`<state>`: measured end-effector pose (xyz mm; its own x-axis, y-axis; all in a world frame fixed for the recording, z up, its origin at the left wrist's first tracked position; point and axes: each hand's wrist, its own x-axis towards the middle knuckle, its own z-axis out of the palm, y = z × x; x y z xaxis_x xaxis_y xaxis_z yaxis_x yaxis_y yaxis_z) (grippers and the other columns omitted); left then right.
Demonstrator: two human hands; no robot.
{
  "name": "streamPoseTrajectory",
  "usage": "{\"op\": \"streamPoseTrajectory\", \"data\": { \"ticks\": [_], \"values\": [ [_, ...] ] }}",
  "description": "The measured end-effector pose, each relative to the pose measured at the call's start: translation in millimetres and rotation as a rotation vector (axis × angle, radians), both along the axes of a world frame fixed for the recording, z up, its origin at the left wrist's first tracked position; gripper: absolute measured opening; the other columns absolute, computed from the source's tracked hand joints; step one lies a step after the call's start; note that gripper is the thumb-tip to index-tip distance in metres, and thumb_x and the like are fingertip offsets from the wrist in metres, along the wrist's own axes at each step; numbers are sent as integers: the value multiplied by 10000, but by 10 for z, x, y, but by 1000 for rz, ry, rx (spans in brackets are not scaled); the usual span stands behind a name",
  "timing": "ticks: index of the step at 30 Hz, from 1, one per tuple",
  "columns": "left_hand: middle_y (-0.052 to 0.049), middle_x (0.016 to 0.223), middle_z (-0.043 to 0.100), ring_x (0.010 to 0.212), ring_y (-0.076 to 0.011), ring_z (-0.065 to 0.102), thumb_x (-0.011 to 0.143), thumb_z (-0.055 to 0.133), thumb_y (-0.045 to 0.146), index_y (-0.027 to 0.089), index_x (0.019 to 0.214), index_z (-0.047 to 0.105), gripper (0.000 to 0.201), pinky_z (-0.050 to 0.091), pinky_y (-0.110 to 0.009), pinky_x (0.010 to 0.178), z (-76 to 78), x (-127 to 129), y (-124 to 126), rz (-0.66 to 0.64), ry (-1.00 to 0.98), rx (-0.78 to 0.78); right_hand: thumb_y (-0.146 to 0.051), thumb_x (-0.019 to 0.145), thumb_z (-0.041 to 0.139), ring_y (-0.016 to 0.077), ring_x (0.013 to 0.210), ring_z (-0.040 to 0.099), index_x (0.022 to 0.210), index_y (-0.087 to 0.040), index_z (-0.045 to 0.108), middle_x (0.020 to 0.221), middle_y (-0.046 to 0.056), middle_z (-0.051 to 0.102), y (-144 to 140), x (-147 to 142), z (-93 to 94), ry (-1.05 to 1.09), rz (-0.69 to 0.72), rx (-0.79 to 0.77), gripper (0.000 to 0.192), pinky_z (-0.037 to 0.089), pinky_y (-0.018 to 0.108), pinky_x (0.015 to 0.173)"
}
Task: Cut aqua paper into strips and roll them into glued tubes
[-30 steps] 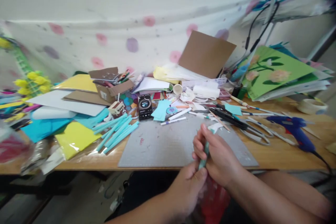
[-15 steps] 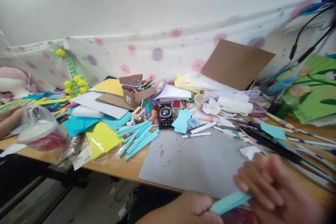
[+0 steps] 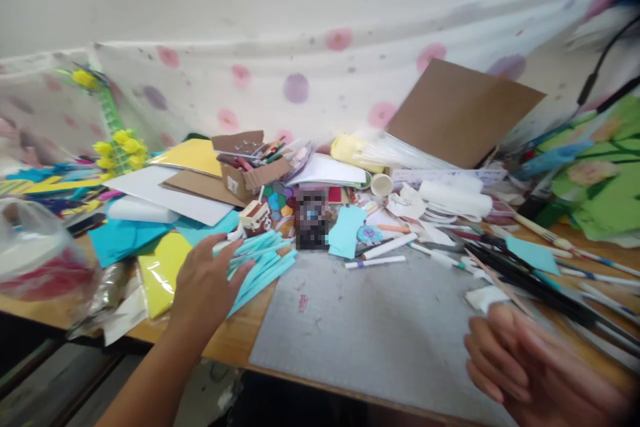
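Note:
At the pile of light-blue folded paper strips (image 3: 263, 270), my left hand (image 3: 207, 283) reaches in from the front with its fingers spread. Its fingertips are over the near side of the pile; whether they touch a strip I cannot tell. My right hand (image 3: 520, 363) hovers over the right part of the grey board (image 3: 360, 327), its fingers curled in. Whatever might be inside those fingers is hidden. Light-blue paper sheets (image 3: 346, 232) lie at the board's far edge, beside a blurred-out phone (image 3: 312, 220).
Left of the strips are a yellow paper pack (image 3: 163, 273) and a bag with a red-and-white tub (image 3: 43, 260). A cardboard box of pencils (image 3: 255, 170) stands behind. Black-handled tools (image 3: 540, 280) and white sticks crowd the right side.
My left hand has moved from the front right to the strip pile at left, and its fingers have spread. The light-blue strip no longer shows between my hands. The view has shifted slightly.

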<state>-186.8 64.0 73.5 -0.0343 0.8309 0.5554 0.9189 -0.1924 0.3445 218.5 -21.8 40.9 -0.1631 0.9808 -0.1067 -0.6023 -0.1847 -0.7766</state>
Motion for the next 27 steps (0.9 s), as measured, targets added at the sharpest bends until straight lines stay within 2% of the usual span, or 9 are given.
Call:
{"op": "streamPoseTrajectory", "data": {
  "ticks": [3, 5, 7, 10, 12, 18, 22, 27],
  "values": [
    [-126, 1123, 614, 1135, -325, 538, 893, 550, 331, 167, 1003, 664, 228, 364, -518, 1035, -33, 493, -51, -196, -67, 124, -375, 859, 606, 113, 506, 227, 674, -227, 500, 586, -41, 327, -2, -163, 255, 209, 27, -22, 259, 308, 273, 496],
    [-56, 989, 662, 978, -222, 625, 914, 538, 283, 212, 975, 659, 153, 474, -386, 940, -36, 940, -142, -416, -123, 99, -352, 835, 638, 105, 505, 205, 664, -216, 463, 587, -52, 305, 15, -223, 372, 293, 52, -35, 280, 274, 250, 495],
    [-9, 945, 682, 889, -160, 655, 916, 547, 241, 245, 976, 658, 126, 523, -273, 826, -24, 1390, -259, -628, -180, 45, -346, 830, 644, 100, 505, 197, 658, -208, 434, 587, -59, 295, 22, -253, 428, 343, 69, -35, 305, 250, 235, 497],
    [-8, 978, 702, 907, -147, 671, 921, 564, 217, 249, 1053, 652, 162, 537, -239, 806, 7, 1916, -423, -825, -268, -4, -355, 831, 641, 98, 506, 205, 656, -206, 409, 588, -62, 303, -7, -276, 443, 375, 88, -13, 327, 232, 223, 495],
    [-30, 991, 701, 902, -156, 675, 921, 590, 244, 231, 1074, 647, 164, 547, -246, 794, 22, 2127, -494, -890, -325, -10, -364, 828, 645, 96, 503, 211, 654, -207, 400, 586, -64, 318, -40, -282, 438, 379, 88, -19, 339, 234, 219, 492],
    [-21, 924, 656, 836, -120, 653, 893, 627, 155, 214, 942, 663, 85, 529, -216, 752, 5, 2340, -560, -917, -478, 38, -374, 801, 671, 87, 502, 231, 644, -203, 376, 581, -72, 322, -104, -251, 419, 382, 69, -67, 376, 257, 208, 494],
    [2, 859, 633, 753, -98, 628, 866, 630, 89, 213, 842, 659, 129, 503, -194, 672, -14, 2372, -583, -954, -515, 38, -368, 806, 662, 84, 500, 234, 642, -202, 367, 590, -73, 322, -133, -238, 391, 386, 65, -82, 377, 260, 209, 494],
    [-3, 851, 623, 782, -117, 618, 885, 597, 81, 206, 848, 619, 132, 489, -224, 709, 7, 2317, -670, -973, -537, -52, -363, 801, 663, 87, 496, 223, 635, -201, 387, 586, -67, 329, -157, -229, 412, 376, 61, -71, 360, 251, 213, 488]
  ]
}}
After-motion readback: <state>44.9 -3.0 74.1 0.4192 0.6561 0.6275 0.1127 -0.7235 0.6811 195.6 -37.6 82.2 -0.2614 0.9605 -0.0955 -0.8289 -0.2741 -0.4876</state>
